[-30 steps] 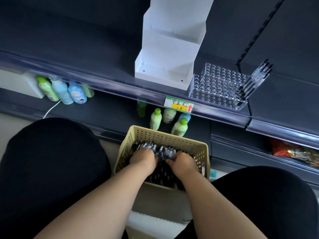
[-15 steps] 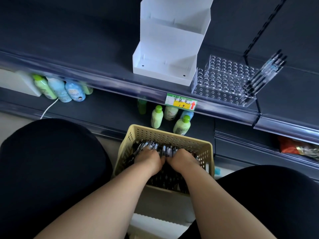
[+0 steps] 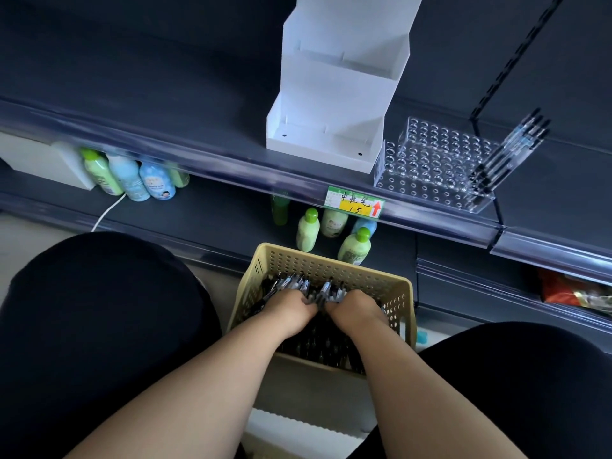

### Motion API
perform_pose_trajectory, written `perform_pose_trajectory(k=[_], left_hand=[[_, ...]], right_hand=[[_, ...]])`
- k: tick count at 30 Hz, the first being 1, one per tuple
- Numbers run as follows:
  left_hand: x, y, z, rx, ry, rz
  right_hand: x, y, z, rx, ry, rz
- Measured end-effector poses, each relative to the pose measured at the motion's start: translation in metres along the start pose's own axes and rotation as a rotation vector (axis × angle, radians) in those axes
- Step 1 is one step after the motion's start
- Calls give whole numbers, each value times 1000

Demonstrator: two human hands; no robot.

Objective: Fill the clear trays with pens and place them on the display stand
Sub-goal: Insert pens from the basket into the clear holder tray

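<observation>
You are bringing your left hand point(image 3: 291, 308) and right hand point(image 3: 356, 309) together in the basket point(image 3: 331, 260), fingers curling round a bunch of pens point(image 3: 326, 289) (they were apart a second ago). The tray point(image 3: 430, 160) is waiting on the shelf point(image 3: 198, 94), mostly unfilled.

Dim and bluish down here. The white display stand point(image 3: 334, 94) is the brightest thing, the shelf's clear edge strip point(image 3: 198, 160) carries a soft sheen and bows with the wide lens; my lap point(image 3: 99, 326) sits near black.

Basket point(image 3: 331, 260) before shelf point(image 3: 165, 94)
Pens point(image 3: 298, 286) lie in it; on the shelf at 12 o'clock, stand point(image 3: 331, 127), tray point(image 3: 430, 167) at its 3 o'clock.
</observation>
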State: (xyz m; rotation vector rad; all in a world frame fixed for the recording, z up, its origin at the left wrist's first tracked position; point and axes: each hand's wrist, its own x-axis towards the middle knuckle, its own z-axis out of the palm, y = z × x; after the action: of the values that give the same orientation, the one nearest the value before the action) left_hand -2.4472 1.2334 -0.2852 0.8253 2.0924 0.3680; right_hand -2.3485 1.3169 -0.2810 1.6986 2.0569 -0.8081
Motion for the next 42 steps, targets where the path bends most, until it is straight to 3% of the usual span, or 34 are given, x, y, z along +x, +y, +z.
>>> perform_pose_trajectory(k=[6, 10, 13, 18, 30, 36, 42], left_hand=[[-10, 3, -5, -83, 3, 44], [-19, 10, -10, -177, 29, 85], [-23, 18, -15, -195, 34, 84], [-30, 26, -21, -319, 6, 127], [-34, 48, -39, -329, 218, 252], [-38, 104, -80, -320, 288, 442], [-36, 180, -121, -255, 365, 685]], right_hand=[[-2, 2, -8, 242, -69, -46], [-12, 4, -22, 314, -209, -111], [-22, 4, -36, 373, -201, -191], [-31, 3, -54, 378, -25, -301], [-40, 5, -85, 333, 325, -438], [-57, 12, -169, 462, 621, -597], [-58, 22, -267, 622, 888, -630]])
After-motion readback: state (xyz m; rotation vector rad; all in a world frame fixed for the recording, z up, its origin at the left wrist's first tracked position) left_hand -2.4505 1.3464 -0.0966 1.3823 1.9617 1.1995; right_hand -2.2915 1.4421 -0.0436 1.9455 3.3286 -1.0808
